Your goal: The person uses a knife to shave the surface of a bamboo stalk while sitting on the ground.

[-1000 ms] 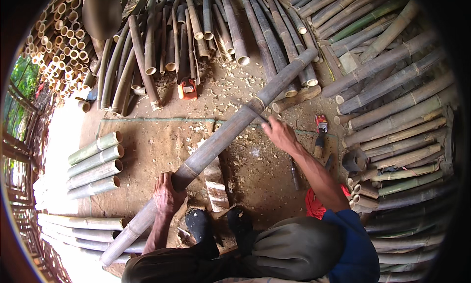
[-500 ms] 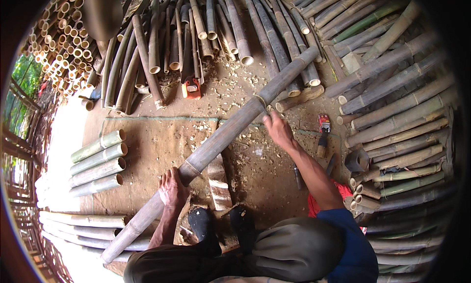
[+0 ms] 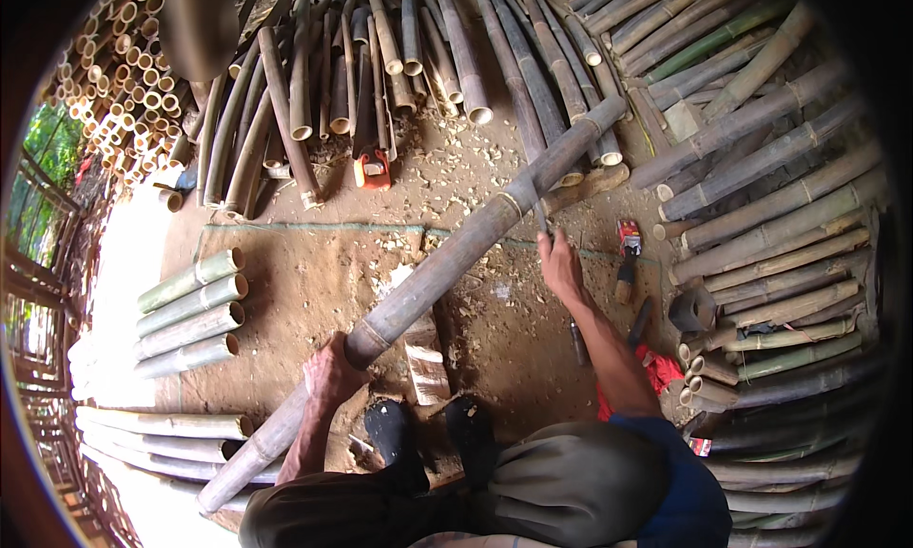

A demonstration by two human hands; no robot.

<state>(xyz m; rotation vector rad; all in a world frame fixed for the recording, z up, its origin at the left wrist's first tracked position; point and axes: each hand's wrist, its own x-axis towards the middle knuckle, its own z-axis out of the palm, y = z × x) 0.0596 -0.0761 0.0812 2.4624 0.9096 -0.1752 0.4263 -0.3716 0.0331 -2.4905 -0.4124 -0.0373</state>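
Note:
A long grey-brown bamboo pole (image 3: 442, 268) slants from the lower left to the upper right, across a short wooden block (image 3: 425, 363). My left hand (image 3: 330, 369) is wrapped round the pole just below a node, on its lower half. Close to another node farther up, my right hand (image 3: 561, 268) grips a thin dark-bladed knife (image 3: 542, 215). Its blade points up toward the pole's right side; whether it touches the bamboo is hard to tell. The knife's handle is hidden in my fingers. My two feet stand near the block.
Short cut bamboo pieces (image 3: 190, 315) lie at left. Bamboo poles (image 3: 466, 63) fill the far side, more poles (image 3: 770, 244) the right. An orange-handled tool (image 3: 373, 171), a red-and-black object (image 3: 628, 236) and red cloth (image 3: 656, 372) lie on the ground, among pale shavings.
My right hand has drawn slightly right and toward me from the pole's node, and the knife blade now shows. The pole has shifted slightly; my left hand keeps its grip.

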